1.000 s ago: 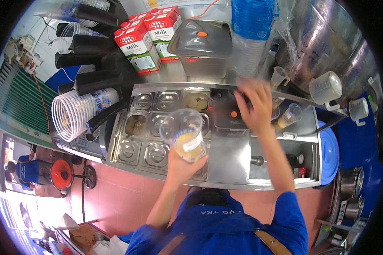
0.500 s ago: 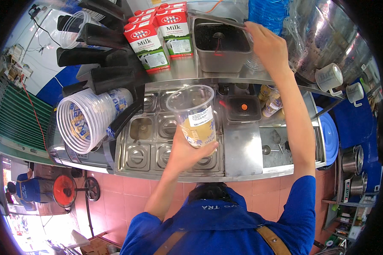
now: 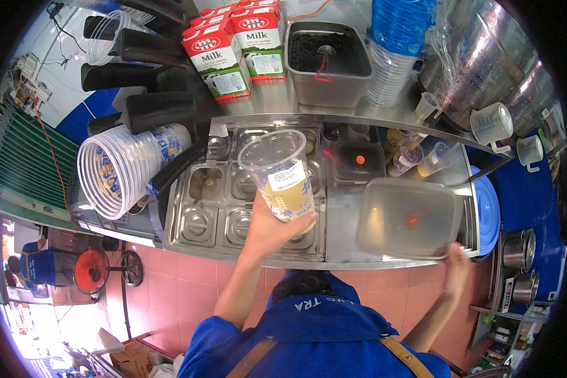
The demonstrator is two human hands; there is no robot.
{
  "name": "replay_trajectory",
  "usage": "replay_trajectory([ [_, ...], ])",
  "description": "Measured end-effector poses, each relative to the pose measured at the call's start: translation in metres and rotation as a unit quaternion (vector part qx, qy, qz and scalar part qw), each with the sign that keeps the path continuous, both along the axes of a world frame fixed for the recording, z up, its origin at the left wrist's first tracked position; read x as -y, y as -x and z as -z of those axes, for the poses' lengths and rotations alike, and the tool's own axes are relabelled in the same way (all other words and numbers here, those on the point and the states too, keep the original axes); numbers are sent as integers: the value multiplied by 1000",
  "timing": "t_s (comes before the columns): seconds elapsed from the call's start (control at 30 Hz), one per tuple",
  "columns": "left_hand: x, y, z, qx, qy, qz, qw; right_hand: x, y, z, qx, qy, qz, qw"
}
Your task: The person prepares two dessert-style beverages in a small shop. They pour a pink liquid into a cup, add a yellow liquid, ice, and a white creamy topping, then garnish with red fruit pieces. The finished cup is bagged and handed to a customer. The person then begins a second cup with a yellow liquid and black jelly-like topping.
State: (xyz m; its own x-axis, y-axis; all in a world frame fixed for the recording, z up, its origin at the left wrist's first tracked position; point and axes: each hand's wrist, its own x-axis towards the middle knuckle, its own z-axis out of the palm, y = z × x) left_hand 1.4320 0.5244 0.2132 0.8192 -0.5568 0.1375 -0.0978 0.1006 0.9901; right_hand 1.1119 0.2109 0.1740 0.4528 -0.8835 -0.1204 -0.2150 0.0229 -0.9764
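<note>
My left hand (image 3: 268, 232) is wrapped round the lower part of a clear plastic cup (image 3: 287, 176), which has a white label, printing and a pale yellow drink low inside. The cup is slightly tilted above the lidded metal pans. Off to the right, my right hand (image 3: 455, 271) grips the near right corner of a translucent lid (image 3: 406, 214) with an orange-red spot at its middle. Both hand and lid are smeared by motion. On the shelf, a grey rectangular tub (image 3: 329, 91) stands uncovered, with dark contents and a handle sticking up.
Milk cartons (image 3: 217, 66) stand left of the tub, and stacked clear cups (image 3: 387, 75) to its right. A black holder with cups (image 3: 104, 170) juts in from the left. Measuring jugs (image 3: 490, 123) hang at the right shelf edge. A small lidded box (image 3: 359, 165) sits below the shelf.
My right hand has lifted the lid off the grey tub and carried it down and right, over the counter's right end. My left hand still holds the cup, shifted slightly left.
</note>
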Motion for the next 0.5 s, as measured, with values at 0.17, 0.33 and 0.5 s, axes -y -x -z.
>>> replay_trajectory([
  [0.17, 14, 4, 6, -10, -12, 8, 1000, -26, -15, 185, -17, -262, -69, 963],
  [0.33, 15, 5, 16, -4, -43, -8, 999, -27, -79, 158, -271, 355, -85, 890],
  [0.5, 19, 3, 13, -9, -19, -19, 1000, -52, -261, -76, 116, 565, -173, 798],
])
